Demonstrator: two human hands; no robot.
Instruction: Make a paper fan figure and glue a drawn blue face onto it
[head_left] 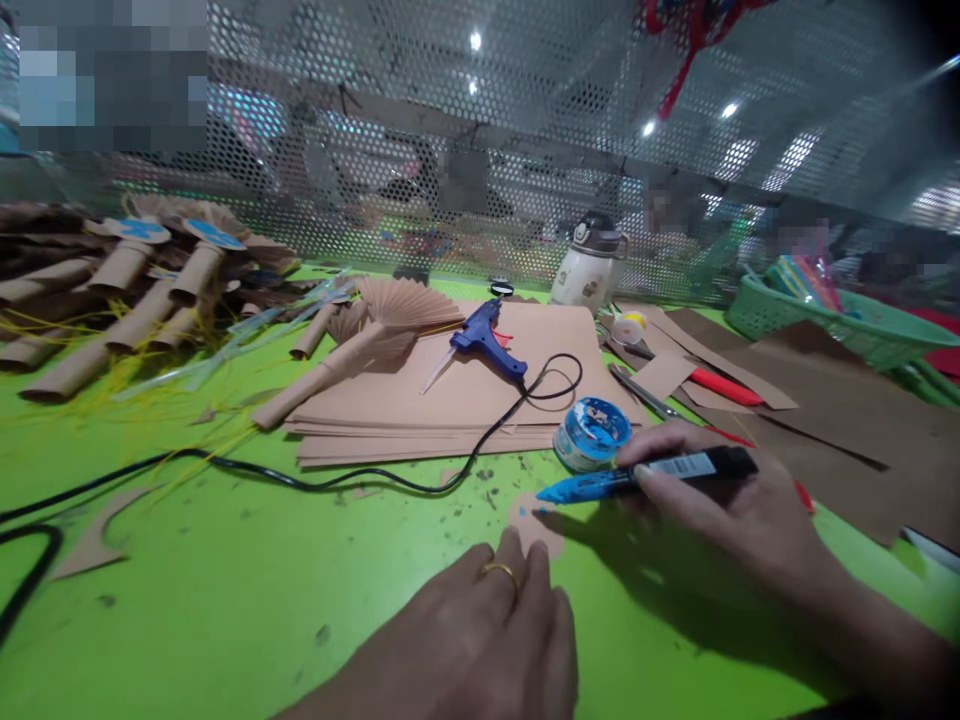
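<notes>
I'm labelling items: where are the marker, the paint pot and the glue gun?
Marker (681, 466): head view, on its pale label.
Paint pot (573, 449): head view, on its outer wall.
Glue gun (485, 345): head view, on its blue body.

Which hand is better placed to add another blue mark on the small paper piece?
Probably the right hand: it holds the blue-tipped pen, with its tip by the small paper piece, near the open paint jar. The left hand rests on that paper.

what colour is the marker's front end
The marker's front end is mostly blue; head view shows it.
</notes>
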